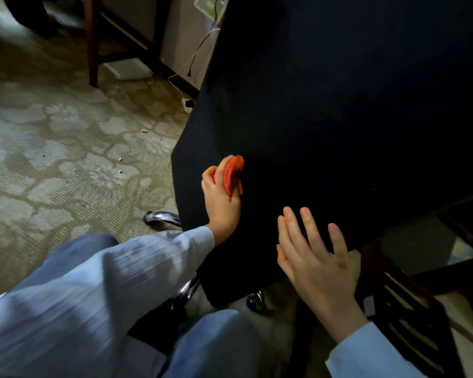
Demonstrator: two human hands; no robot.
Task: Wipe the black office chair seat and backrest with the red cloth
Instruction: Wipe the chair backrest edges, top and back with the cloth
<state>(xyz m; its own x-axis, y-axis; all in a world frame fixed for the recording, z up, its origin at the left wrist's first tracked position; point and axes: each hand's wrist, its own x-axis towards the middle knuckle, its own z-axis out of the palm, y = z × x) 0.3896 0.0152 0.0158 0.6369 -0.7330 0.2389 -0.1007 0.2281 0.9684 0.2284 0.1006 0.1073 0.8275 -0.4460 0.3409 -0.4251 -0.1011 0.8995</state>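
Observation:
The black office chair fills the upper right of the head view, its dark fabric surface facing me. My left hand grips the bunched red cloth and presses it against the chair's left part. My right hand lies flat with fingers spread on the lower edge of the black fabric, holding nothing. Both arms wear light blue sleeves.
Chrome chair legs with castors show under the chair. A patterned carpet spreads to the left. A dark wooden furniture leg and white cables stand at the back. A dark wooden chair sits at the lower right.

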